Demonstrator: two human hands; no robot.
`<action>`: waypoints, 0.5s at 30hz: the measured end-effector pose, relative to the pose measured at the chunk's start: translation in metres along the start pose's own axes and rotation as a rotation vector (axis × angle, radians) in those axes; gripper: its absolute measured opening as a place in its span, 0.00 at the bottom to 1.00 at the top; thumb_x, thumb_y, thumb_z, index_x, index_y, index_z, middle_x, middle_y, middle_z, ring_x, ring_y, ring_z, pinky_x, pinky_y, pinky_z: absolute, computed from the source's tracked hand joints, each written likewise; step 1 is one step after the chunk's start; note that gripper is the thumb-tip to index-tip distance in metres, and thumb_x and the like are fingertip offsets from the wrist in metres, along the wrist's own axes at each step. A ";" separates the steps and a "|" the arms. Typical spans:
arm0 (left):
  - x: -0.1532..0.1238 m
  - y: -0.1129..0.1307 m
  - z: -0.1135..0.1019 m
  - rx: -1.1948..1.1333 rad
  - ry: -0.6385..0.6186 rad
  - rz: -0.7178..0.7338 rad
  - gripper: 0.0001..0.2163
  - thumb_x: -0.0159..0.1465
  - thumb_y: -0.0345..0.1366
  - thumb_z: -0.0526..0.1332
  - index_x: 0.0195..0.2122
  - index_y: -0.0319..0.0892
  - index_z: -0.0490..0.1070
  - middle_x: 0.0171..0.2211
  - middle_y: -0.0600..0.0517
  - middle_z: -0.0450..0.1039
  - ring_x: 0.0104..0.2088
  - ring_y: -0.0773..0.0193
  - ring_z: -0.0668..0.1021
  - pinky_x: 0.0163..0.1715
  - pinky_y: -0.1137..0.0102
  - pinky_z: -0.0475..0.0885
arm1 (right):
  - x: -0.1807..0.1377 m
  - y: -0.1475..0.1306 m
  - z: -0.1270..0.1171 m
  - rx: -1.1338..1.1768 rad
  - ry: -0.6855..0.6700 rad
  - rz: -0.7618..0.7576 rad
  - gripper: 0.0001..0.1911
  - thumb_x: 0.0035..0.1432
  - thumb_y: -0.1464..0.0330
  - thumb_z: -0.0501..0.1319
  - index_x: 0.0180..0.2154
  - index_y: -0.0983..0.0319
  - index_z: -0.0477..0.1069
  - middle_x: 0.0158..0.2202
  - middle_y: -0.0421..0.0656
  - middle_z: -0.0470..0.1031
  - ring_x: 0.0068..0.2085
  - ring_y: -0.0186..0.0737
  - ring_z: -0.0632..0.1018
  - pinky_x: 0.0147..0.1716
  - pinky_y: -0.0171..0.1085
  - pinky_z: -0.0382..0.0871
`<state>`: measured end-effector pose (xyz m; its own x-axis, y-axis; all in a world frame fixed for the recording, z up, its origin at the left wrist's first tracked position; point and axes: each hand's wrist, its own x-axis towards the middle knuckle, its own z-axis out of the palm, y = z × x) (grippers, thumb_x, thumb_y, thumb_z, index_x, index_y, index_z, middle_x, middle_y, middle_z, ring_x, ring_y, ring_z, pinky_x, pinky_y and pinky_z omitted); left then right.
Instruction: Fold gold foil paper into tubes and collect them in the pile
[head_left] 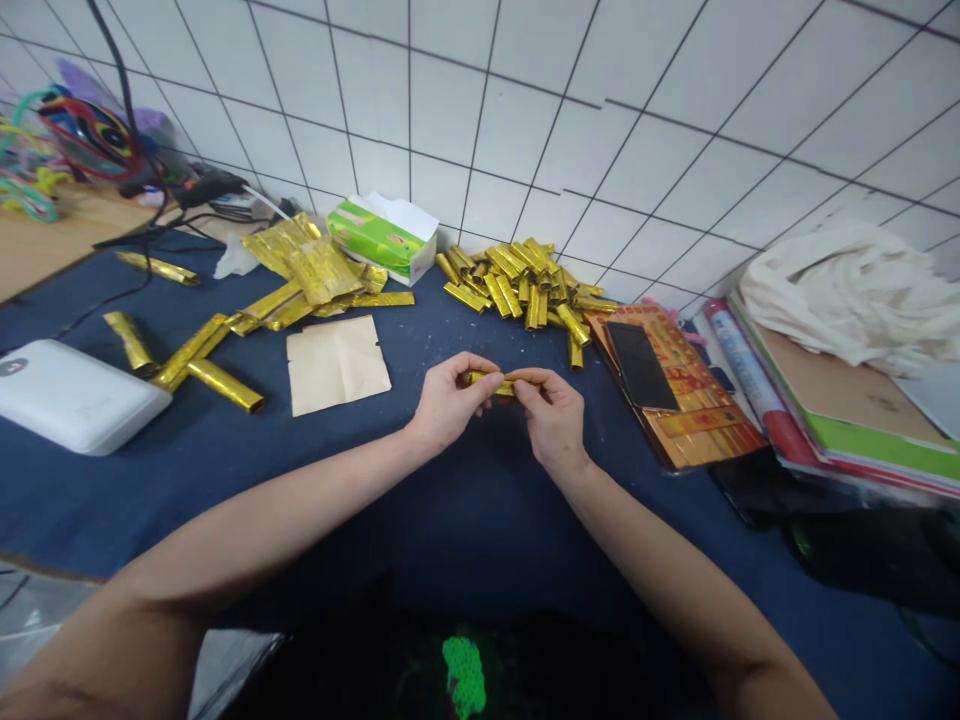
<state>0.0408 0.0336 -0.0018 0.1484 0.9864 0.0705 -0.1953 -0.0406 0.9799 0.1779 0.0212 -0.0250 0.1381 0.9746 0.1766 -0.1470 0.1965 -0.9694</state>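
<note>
Both hands meet over the dark blue cloth [420,540], each pinching one end of a small folded piece of gold foil paper [504,388]. My left hand [454,400] is closed on its left end, thumb on top. My right hand [553,412] grips the right end between thumb and fingers, which partly hide it. Just beyond them lies a heap of folded gold foil pieces [517,280]. A creased beige paper square [339,365] rests flat to the left of my left hand.
Gold foil packs [322,272] and longer gold strips [225,385] lie at left, near a white power bank [79,395]. A green tissue box [384,238] stands against the tiled wall. At right are a phone [643,365] on an orange-gold board [709,425] and stacked books [862,400].
</note>
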 end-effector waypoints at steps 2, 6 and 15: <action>0.000 0.001 0.000 -0.008 0.001 0.012 0.09 0.53 0.38 0.62 0.30 0.37 0.69 0.16 0.56 0.68 0.16 0.73 0.70 0.16 0.78 0.66 | 0.002 0.000 -0.001 0.017 0.034 0.009 0.04 0.49 0.68 0.63 0.30 0.60 0.73 0.26 0.38 0.74 0.25 0.34 0.75 0.29 0.37 0.71; 0.001 0.001 0.000 -0.012 0.016 0.020 0.09 0.53 0.38 0.62 0.29 0.36 0.69 0.16 0.56 0.68 0.16 0.72 0.71 0.16 0.77 0.68 | 0.003 0.000 -0.001 0.032 0.072 0.034 0.05 0.48 0.67 0.64 0.30 0.61 0.72 0.23 0.37 0.73 0.22 0.33 0.73 0.25 0.36 0.69; 0.004 -0.001 0.000 -0.191 0.069 -0.033 0.12 0.49 0.37 0.64 0.29 0.38 0.62 0.22 0.54 0.72 0.22 0.65 0.78 0.23 0.72 0.74 | 0.005 0.000 -0.003 -0.142 0.175 -0.115 0.05 0.49 0.67 0.62 0.30 0.61 0.72 0.27 0.38 0.72 0.27 0.34 0.73 0.31 0.37 0.70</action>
<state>0.0421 0.0379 -0.0028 0.0927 0.9955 0.0199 -0.3728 0.0162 0.9278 0.1814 0.0262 -0.0246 0.3149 0.9107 0.2673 0.0165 0.2764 -0.9609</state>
